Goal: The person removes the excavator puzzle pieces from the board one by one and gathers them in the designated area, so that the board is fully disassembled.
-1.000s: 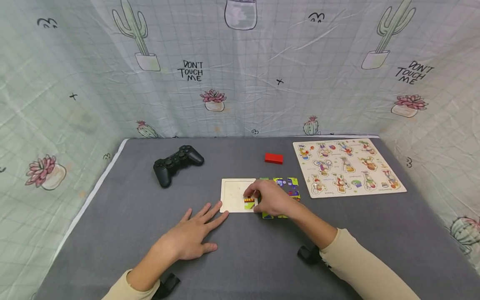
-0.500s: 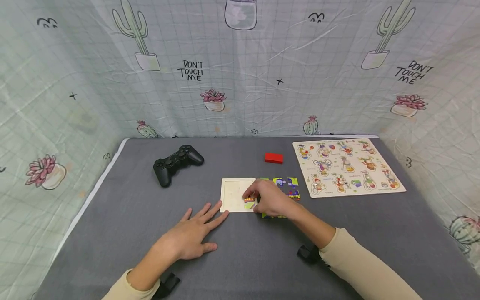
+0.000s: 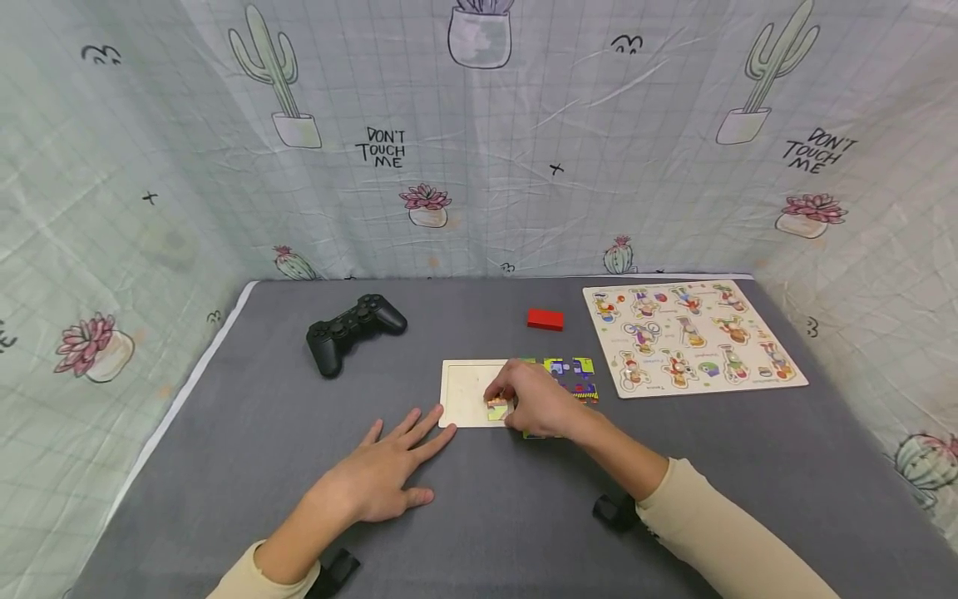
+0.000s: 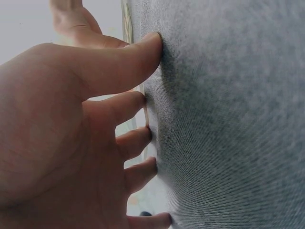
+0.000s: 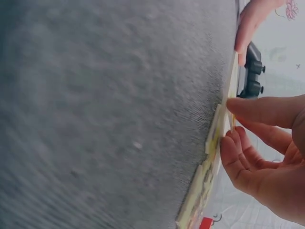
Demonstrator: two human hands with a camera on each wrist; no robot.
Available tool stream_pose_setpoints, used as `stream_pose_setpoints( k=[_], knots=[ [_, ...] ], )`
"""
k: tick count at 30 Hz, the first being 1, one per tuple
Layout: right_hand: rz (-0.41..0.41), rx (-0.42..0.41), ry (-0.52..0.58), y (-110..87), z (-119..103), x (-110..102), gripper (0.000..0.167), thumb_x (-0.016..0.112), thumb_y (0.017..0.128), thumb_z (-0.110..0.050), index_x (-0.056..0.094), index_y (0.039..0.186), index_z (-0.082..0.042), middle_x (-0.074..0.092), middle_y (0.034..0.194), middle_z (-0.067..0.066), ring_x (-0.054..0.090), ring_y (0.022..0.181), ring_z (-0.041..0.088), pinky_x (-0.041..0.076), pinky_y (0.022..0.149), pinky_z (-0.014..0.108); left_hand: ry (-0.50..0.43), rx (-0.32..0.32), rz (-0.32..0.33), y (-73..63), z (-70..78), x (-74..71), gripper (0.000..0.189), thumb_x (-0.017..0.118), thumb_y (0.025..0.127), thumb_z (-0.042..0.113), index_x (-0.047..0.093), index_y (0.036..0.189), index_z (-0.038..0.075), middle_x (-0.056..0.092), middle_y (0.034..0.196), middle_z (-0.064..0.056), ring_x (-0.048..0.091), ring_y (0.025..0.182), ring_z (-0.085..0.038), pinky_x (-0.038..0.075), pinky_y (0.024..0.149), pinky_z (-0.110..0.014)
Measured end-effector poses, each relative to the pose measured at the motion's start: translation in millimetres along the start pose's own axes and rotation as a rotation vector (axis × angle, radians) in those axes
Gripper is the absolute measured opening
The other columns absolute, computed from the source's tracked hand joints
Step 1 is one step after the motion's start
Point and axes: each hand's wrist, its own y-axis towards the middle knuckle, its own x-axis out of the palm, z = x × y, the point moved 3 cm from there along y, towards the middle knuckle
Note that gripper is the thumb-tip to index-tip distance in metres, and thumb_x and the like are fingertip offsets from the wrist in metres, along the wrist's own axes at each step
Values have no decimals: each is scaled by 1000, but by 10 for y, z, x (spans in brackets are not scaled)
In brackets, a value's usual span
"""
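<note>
My right hand (image 3: pixel 535 399) holds a small jigsaw puzzle piece (image 3: pixel 497 410), yellow-green with a coloured upper edge, between thumb and fingers. The piece is over the lower right part of a pale wooden puzzle tray (image 3: pixel 464 391), partly hidden by the fingers. In the right wrist view, the thumb and fingertips are close together at the thin tray's edge. My left hand (image 3: pixel 385 474) lies on the grey cloth with fingers spread and straight, its fingertips at the tray's lower left corner. More puzzle pieces (image 3: pixel 584 366) lie just right of the tray, some under the right hand.
A black game controller (image 3: pixel 355 333) lies at the back left. A red block (image 3: pixel 545 319) sits behind the puzzle pieces. At the back right is a large wooden board (image 3: pixel 674 378) with cartoon animal figures. Patterned fabric walls rise behind and at both sides.
Both hands stay almost where they were. The puzzle piece looks paler and slightly tilted compared with before. The head view has shifted slightly, so the scene sits a little lower.
</note>
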Motion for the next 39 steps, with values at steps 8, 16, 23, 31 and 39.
stream_pose_setpoints(
  k=[8, 16, 23, 31, 39],
  knots=[
    [-40, -6, -17, 32, -9, -12, 30, 88, 76, 1, 82, 104, -8, 67, 97, 3, 56, 82, 12, 51, 71, 24, 13, -1, -5, 11, -6, 20, 83, 72, 97, 43, 29, 166, 32, 9, 177, 5, 15, 163, -32, 16, 123, -72],
    [-45, 3, 0, 48, -2, -20, 27, 89, 76, 0, 81, 101, -8, 66, 98, 4, 56, 82, 12, 52, 72, 25, 11, -7, -1, 11, -1, 14, 83, 73, 96, 44, 30, 166, 32, 10, 177, 5, 15, 163, -31, 16, 123, -72],
    [-34, 5, 48, 56, 22, -9, 27, 89, 75, 1, 81, 98, -9, 66, 94, 4, 56, 80, 12, 51, 69, 24, 12, -11, -2, 8, 0, 14, 83, 73, 96, 44, 30, 166, 32, 11, 177, 5, 16, 163, -31, 17, 123, -72],
    [-39, 36, 135, 63, 70, -23, 32, 88, 72, 5, 82, 99, -11, 69, 93, 3, 58, 78, 12, 52, 68, 25, 16, 2, 1, 22, -7, 20, 83, 73, 97, 42, 29, 166, 30, 10, 177, 4, 15, 162, -33, 16, 123, -73],
    [-32, 63, 190, 39, 98, -60, 32, 87, 73, 7, 81, 99, -10, 69, 95, 5, 60, 81, 14, 52, 70, 28, 4, 2, -4, 10, -7, 18, 83, 72, 97, 43, 29, 166, 31, 10, 177, 4, 15, 163, -33, 15, 123, -73]
  ],
)
